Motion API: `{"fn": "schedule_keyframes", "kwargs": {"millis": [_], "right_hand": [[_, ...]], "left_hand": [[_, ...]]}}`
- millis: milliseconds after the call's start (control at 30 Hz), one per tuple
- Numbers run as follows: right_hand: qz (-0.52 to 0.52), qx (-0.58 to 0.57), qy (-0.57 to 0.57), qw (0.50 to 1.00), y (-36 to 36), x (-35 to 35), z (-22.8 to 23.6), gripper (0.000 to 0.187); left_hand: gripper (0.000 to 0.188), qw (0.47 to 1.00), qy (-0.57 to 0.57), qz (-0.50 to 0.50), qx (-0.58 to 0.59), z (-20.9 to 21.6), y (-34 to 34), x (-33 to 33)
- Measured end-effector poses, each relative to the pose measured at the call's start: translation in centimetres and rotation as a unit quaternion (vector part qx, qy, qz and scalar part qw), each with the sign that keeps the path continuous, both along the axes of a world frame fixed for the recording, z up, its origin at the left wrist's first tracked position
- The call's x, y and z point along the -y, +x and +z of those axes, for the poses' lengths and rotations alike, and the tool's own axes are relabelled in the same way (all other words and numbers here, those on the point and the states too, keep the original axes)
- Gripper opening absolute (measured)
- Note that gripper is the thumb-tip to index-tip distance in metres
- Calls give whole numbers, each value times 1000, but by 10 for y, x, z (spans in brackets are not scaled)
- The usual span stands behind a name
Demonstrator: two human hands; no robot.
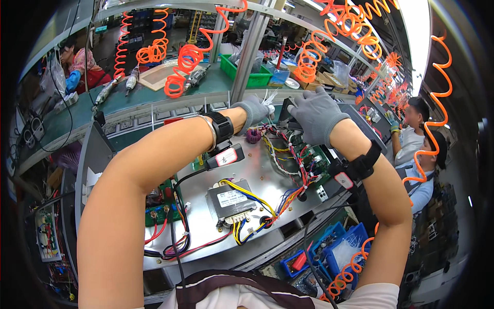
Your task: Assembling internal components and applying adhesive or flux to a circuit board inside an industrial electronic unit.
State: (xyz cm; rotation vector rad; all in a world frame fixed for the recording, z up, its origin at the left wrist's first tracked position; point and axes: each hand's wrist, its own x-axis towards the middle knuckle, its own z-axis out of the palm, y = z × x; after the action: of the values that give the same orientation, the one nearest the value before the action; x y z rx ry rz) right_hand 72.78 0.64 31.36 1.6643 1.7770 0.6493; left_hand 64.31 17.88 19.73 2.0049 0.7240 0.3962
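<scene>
Both my hands wear grey gloves and reach to the far edge of an open metal chassis (203, 180). In my left hand (252, 112) is a bunch of thin white cable ties (269, 99), held with closed fingers. Just to the right, my right hand (317, 116) is bent over a black part (284, 111), its thumb side against it; the hand partly covers this part. Below the hands lie a purple wound coil (253, 135), bundled coloured wires (296, 170) and a green circuit board (320, 159). A transformer (231, 200) with yellow and blue leads sits nearer to me.
Blue bins (346, 252) with small parts stand at the lower right. Orange coiled hoses (193, 56) hang over the far bench, where power tools (195, 77) and a green crate (247, 72) lie. Co-workers (411, 129) are at the right; another person (82, 67) is at the far left.
</scene>
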Motion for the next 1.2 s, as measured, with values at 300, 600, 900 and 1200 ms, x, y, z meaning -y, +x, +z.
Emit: {"fn": "schedule_keyframes", "kwargs": {"millis": [300,600,900,1200], "right_hand": [[-20,-14,-50,998,5,-9,-9,24],[13,47,5,999,2,-25,-6,16],[-10,61,-26,998,-7,-44,-12,21],[-20,66,-39,997,-13,-56,-25,25]], "left_hand": [[27,999,28,-34,18,4,-2,0],[28,937,348,-32,-21,11,6,-5],[34,916,328,-101,-210,19,6,-9],[34,945,249,-104,-184,6,16,-23]]}}
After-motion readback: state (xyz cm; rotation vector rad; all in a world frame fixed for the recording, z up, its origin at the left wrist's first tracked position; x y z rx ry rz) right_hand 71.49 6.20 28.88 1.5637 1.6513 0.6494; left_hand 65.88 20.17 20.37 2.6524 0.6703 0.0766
